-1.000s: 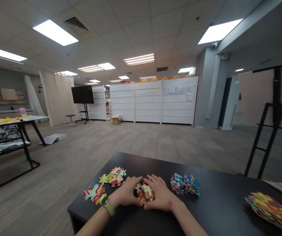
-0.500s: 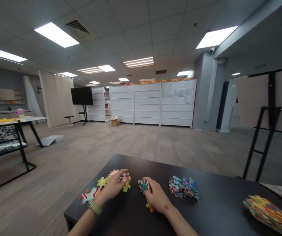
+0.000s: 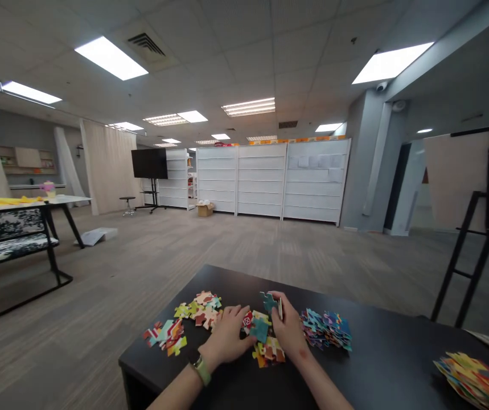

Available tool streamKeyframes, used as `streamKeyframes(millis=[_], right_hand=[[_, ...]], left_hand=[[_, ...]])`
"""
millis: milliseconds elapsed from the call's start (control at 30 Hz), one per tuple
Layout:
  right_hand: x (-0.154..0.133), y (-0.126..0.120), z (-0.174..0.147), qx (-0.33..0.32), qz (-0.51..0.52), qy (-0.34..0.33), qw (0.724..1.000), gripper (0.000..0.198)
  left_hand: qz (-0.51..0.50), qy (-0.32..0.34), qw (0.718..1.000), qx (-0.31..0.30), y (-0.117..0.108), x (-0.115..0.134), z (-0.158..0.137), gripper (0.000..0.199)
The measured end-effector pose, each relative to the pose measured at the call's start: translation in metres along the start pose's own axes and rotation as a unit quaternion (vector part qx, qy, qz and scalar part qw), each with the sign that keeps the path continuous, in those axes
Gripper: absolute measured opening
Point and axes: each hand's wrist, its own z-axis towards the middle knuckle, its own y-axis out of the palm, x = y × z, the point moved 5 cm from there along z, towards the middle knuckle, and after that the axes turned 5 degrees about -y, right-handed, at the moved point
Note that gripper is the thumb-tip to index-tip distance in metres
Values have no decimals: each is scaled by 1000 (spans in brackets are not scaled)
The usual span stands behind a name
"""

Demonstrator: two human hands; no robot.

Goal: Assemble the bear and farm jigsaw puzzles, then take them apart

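Note:
My left hand (image 3: 227, 337), with a watch on a green band at the wrist, lies palm down with fingers stretched out. Its fingertips and thumb are at the edge of red, yellow and teal puzzle pieces (image 3: 259, 329). My right hand (image 3: 287, 327) pinches a teal puzzle piece (image 3: 268, 300), perhaps with others behind it that I cannot make out. Below, yellow and brown puzzle pieces (image 3: 270, 353) lie on the black table (image 3: 218, 387). To the left are loose cream and yellow puzzle pieces (image 3: 204, 304) and a red, white and light-blue group of puzzle pieces (image 3: 166, 336).
Right of my right hand is a heap of blue and purple puzzle pieces (image 3: 327, 329). A stack of yellow and orange pieces (image 3: 479, 378) sits at the table's right end. A black easel-like stand (image 3: 468, 267) rises beyond the table.
My left hand has moved right, from the left pieces toward my right hand. The right hand has shifted slightly right and up, and more pieces now lie between the hands.

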Motion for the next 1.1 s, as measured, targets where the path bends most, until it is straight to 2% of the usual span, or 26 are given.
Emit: streamKeyframes(millis=[67, 133, 267, 400, 600, 700, 800, 867, 933, 1000, 1100], right_hand=[[-7, -1, -1, -37, -51, -45, 997, 28], [-9, 1, -3, -75, -98, -73, 990, 29], [-1, 7, -5, -100, -150, -64, 982, 30], [12, 13, -7, -126, -160, -48, 978, 24], [16, 15, -9, -158, -159, -23, 974, 13], [13, 13, -9, -173, -150, -5, 973, 13], [10, 13, -10, -202, -138, 10, 970, 34], [8, 13, -11, -224, -134, 19, 965, 55], [5, 12, -12, -242, -135, 25, 961, 62], [3, 9, -14, -263, -148, 26, 953, 64], [5, 5, -19, -302, -182, 32, 935, 73]], left_hand=[[1, -3, 1000, -1, 3, 3, 7, 63], [-1, -1, 1000, 8, 1, 3, 11, 52], [-10, 8, 999, 38, -6, -2, 6, 28], [-28, 29, 997, 61, -11, -4, 0, 17], [-60, 44, 993, 96, -20, -6, 0, 13], [-57, 29, 991, 116, -24, -10, 2, 30], [-34, -5, 991, 127, -24, -18, 6, 32], [-15, -33, 990, 137, -25, -22, 7, 24], [-1, -49, 988, 143, -28, -21, 6, 16], [2, -38, 990, 136, -30, -13, 2, 15], [-7, 26, 996, 86, -25, 12, -13, 14]])
